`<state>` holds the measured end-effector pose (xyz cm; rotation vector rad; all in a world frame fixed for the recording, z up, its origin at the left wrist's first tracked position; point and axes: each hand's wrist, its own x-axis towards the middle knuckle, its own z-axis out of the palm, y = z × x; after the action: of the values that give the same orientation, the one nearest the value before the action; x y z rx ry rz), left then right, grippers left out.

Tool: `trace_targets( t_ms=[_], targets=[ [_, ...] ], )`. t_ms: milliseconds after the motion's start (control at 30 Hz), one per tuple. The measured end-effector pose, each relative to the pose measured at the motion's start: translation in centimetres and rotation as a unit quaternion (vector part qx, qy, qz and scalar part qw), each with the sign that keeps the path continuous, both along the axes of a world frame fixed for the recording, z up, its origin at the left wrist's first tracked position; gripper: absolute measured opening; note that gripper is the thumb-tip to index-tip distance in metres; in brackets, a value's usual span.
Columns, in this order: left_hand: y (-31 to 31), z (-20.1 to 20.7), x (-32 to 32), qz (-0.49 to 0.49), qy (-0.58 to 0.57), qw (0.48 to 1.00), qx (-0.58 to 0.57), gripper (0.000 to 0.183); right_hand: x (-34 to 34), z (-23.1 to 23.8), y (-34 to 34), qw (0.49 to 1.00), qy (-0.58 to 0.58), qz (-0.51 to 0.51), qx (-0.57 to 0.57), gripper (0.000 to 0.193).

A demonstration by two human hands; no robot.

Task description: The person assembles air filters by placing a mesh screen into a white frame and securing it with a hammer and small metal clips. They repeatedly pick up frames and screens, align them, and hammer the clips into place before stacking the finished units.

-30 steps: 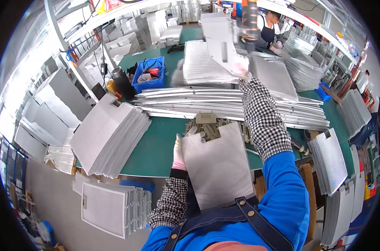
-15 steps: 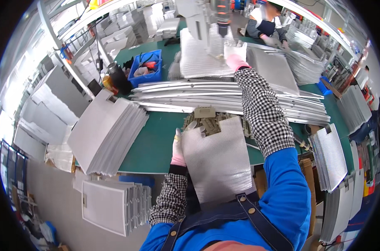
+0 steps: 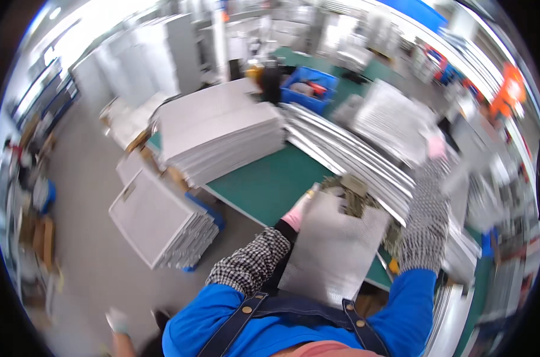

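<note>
My left hand [image 3: 303, 208], in a pale glove with a pink cuff, is closed on the left edge of a silver, finely patterned panel [image 3: 338, 250]. The panel has a notch in its far edge and leans toward my body from the table's front edge. A heap of olive-brown plastic parts [image 3: 356, 191] lies just beyond the notch. My right arm reaches far forward; my right hand [image 3: 436, 146] is smeared by motion beside a stack of silver textured sheets [image 3: 392, 122], so its fingers do not show clearly.
Long metal strips [image 3: 347, 157] lie across the green table [image 3: 270, 175]. A tall stack of white-grey panels [image 3: 216, 128] stands on the left, with more framed panels [image 3: 157, 220] below. Behind is a blue bin [image 3: 308, 89]. Another person's hand [image 3: 116, 321] shows at lower left.
The view has swung left, so the table appears turned and shifted right. My left hand still holds the panel. My right arm stays stretched forward, and another person's hand has come in at lower left.
</note>
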<state>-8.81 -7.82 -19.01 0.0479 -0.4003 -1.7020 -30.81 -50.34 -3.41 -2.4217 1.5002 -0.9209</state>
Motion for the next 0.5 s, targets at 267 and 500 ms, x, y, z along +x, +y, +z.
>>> trace_targets(
  t_ms=[267,500],
  targets=[
    [-1.4,-2.2,-1.1,0.018,-0.014,0.999,-0.048,0.075,-4.4,0.4,-8.4,0.981,-0.152,0.094,0.082,0.074],
    [0.8,-0.4,-1.0,0.131,-0.064,0.988,-0.04,0.065,-1.7,2.1,-1.5,0.966,-0.243,0.082,-0.027,0.063]
  ],
)
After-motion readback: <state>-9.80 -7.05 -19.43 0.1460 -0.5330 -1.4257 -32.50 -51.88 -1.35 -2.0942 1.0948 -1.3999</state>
